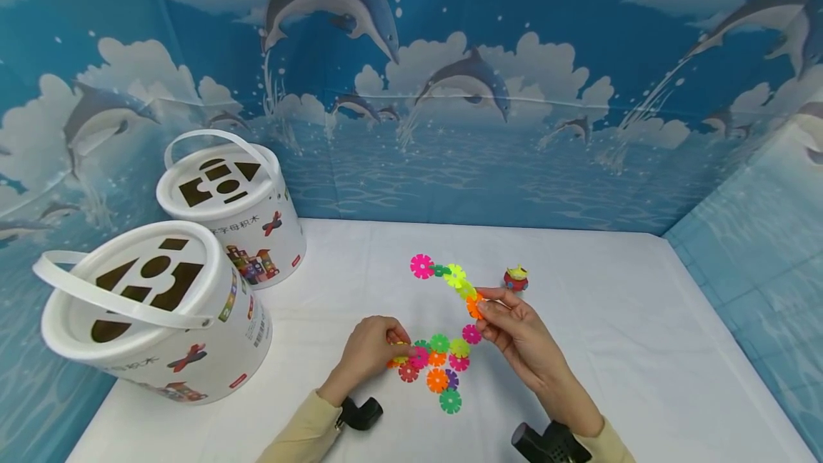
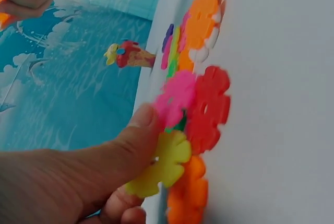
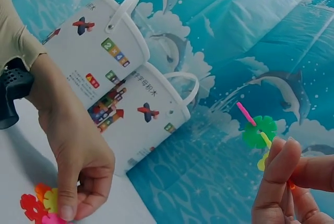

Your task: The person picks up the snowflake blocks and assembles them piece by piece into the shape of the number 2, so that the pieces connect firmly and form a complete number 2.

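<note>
Flat, notched plastic snowflake discs are linked in two groups. My right hand (image 1: 517, 331) pinches the orange disc (image 1: 474, 306) at the near end of a raised chain. That chain continues through yellow discs (image 1: 455, 276) and an edge-on green disc (image 1: 440, 270) to a pink disc (image 1: 421, 266). My left hand (image 1: 369, 349) holds the left end of the multicoloured cluster on the table. In the left wrist view, its thumb lies against a yellow disc (image 2: 164, 164), beside a pink disc (image 2: 176, 97) and a red disc (image 2: 209, 109). The curled fingers partly hide that end.
Two white lidded buckets (image 1: 253, 338) with handles and shape-cut holes stand at the left. A small red-and-yellow toy figure (image 1: 516, 279) stands behind my right hand. White cloth (image 1: 643, 349) covers the table; a dolphin-print curtain (image 1: 553, 170) hangs behind it.
</note>
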### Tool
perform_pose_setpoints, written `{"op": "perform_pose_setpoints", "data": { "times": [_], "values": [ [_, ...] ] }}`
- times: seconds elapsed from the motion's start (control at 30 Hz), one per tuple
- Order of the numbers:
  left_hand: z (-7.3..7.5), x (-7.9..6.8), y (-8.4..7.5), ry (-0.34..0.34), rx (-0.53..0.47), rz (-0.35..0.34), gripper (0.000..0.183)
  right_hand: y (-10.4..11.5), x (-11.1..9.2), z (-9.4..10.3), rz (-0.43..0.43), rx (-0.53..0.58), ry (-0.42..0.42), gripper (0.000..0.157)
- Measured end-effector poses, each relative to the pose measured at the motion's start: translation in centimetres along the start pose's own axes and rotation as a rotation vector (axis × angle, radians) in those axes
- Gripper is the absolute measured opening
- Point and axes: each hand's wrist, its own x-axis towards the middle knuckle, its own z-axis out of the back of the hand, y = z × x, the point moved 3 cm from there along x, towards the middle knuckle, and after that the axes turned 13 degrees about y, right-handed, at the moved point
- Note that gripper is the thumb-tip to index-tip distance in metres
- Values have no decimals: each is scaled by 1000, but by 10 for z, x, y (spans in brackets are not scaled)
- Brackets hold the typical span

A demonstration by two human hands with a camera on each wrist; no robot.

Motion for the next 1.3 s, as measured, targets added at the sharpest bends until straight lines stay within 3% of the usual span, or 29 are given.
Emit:
{"op": "perform_pose_setpoints", "data": {
  "times": [0.37, 0.57, 0.7, 1.03, 1.13, 1.3],
  "values": [
    [16, 1, -4, -26, -195, -32, 13, -2, 1, -1, 33, 30, -66, 11],
    [17, -2, -19, 34, -362, -90, 16, -2, 1, -1, 32, -7, -79, 11],
    [17, -8, -38, 34, -505, -156, 18, -1, 2, -1, 24, -47, -73, 12],
    [20, -25, -76, -96, -679, -253, 12, -5, 3, -5, -3, -181, -139, 11],
    [25, -32, -90, -138, -677, -306, 10, -7, 2, -8, -1, -224, -146, 13],
    [33, -42, -107, -242, -581, -407, 8, -8, 0, -11, 28, -280, -125, 15]
  ]
}}
